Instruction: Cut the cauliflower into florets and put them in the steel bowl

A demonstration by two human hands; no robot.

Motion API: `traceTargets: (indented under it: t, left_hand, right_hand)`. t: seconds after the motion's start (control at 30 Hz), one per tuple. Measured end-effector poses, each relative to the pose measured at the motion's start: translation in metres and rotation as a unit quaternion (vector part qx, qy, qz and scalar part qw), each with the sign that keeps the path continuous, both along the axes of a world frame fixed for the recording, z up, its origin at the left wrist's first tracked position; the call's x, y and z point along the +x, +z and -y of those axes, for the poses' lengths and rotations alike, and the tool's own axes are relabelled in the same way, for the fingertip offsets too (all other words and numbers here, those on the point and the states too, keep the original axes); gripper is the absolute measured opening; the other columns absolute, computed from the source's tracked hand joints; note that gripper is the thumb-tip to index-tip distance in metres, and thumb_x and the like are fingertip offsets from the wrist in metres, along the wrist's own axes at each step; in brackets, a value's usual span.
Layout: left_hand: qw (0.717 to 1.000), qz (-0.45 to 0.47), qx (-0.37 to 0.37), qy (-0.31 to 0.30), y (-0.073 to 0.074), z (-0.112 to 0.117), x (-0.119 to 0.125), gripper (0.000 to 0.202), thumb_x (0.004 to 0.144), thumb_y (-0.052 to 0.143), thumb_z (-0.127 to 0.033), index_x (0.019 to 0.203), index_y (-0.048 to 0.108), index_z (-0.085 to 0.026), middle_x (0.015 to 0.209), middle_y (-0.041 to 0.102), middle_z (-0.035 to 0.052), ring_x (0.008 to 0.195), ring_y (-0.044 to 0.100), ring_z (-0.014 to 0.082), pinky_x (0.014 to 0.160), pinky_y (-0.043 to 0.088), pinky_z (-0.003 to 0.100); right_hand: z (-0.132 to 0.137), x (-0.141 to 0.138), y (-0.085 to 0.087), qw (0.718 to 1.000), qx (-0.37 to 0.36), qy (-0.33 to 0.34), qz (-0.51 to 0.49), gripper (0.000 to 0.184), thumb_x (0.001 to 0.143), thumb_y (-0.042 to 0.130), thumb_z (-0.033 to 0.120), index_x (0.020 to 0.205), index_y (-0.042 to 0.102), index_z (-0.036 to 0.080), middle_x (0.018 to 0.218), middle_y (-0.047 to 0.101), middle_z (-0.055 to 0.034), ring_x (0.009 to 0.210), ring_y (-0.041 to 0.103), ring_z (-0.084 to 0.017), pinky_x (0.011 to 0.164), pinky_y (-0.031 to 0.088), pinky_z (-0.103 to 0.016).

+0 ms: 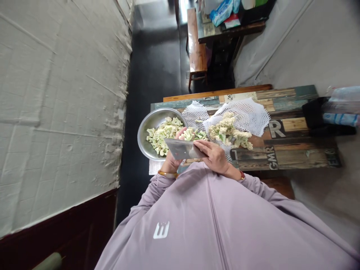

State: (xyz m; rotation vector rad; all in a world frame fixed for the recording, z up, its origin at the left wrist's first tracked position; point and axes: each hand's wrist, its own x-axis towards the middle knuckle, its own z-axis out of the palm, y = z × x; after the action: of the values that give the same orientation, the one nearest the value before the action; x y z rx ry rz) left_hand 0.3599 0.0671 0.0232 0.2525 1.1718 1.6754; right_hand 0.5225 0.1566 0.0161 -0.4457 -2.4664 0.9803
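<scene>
My right hand (pixel 215 155) is closed around a cleaver (pixel 182 149), its broad metal blade pointing left. Behind the blade, my left hand (pixel 172 163) is partly hidden; its visible fingertips curl against a green-stemmed piece of cauliflower (pixel 191 134). Just left of both hands, a round steel bowl (pixel 142 140) holds many cut cauliflower florets (pixel 163 134). A larger, uncut-looking clump of cauliflower (pixel 225 129) lies right of the hands, on white foam netting (pixel 250 114).
The patchwork wood table (pixel 291 137) runs off to the right, with a dark item and plastic packaging (pixel 341 108) at its end. A wooden bench (pixel 197 45) and a second table (pixel 208 33) stand beyond. A white-covered wall (pixel 64 93) rises at left.
</scene>
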Motion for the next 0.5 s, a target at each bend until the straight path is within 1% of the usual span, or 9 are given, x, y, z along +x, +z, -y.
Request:
traceTargets:
  t: [0.1, 0.23, 0.33, 0.43, 0.5]
  left_hand:
    - [0.999, -0.042, -0.011, -0.002, 0.005, -0.001, 0.001, 0.060, 0.085, 0.067, -0.051, 0.137, 0.058, -0.022, 0.121, 0.070, 0.0112, 0.121, 0.062, 0.0306, 0.103, 0.051, 0.045]
    - [0.998, -0.054, -0.022, 0.010, 0.000, -0.003, 0.001, 0.061, 0.085, 0.064, -0.055, 0.138, 0.058, -0.025, 0.119, 0.071, 0.0097, 0.119, 0.062, 0.0294, 0.101, 0.051, 0.046]
    - [0.998, -0.051, -0.006, 0.025, -0.001, 0.000, 0.003, 0.060, 0.085, 0.066, -0.050, 0.139, 0.056, -0.025, 0.121, 0.070, 0.0107, 0.118, 0.062, 0.0270, 0.102, 0.050, 0.045]
    - [0.997, -0.065, 0.005, 0.037, 0.004, 0.006, 0.005, 0.063, 0.082, 0.070, -0.045, 0.139, 0.055, -0.023, 0.125, 0.068, 0.0116, 0.118, 0.063, 0.0260, 0.103, 0.049, 0.043]
    - [0.995, -0.081, 0.007, 0.051, 0.009, 0.009, 0.005, 0.066, 0.080, 0.075, -0.041, 0.139, 0.054, -0.023, 0.128, 0.066, 0.0115, 0.119, 0.062, 0.0260, 0.105, 0.048, 0.042]
  right_hand:
    - [0.003, -0.003, 0.001, 0.999, 0.021, -0.004, 0.025, 0.055, 0.090, 0.052, 0.013, 0.143, 0.056, 0.027, 0.138, 0.063, -0.0072, 0.123, 0.061, -0.025, 0.106, 0.051, -0.040]
    - [0.005, -0.006, 0.003, 0.999, 0.028, 0.000, 0.035, 0.063, 0.085, 0.049, 0.008, 0.146, 0.051, 0.024, 0.137, 0.062, -0.0083, 0.123, 0.060, -0.025, 0.107, 0.050, -0.041]
    - [0.007, -0.008, 0.005, 0.999, 0.022, 0.012, 0.039, 0.067, 0.085, 0.048, 0.009, 0.150, 0.046, 0.024, 0.139, 0.060, -0.0083, 0.124, 0.059, -0.025, 0.106, 0.051, -0.040]
    - [0.010, -0.011, 0.007, 0.999, 0.011, 0.018, 0.048, 0.075, 0.084, 0.049, 0.009, 0.155, 0.036, 0.026, 0.140, 0.058, -0.0081, 0.127, 0.057, -0.026, 0.104, 0.053, -0.039]
    - [0.012, -0.014, 0.009, 0.999, 0.005, 0.018, 0.045, 0.076, 0.085, 0.049, 0.010, 0.157, 0.032, 0.026, 0.139, 0.057, -0.0091, 0.126, 0.057, -0.026, 0.102, 0.054, -0.040]
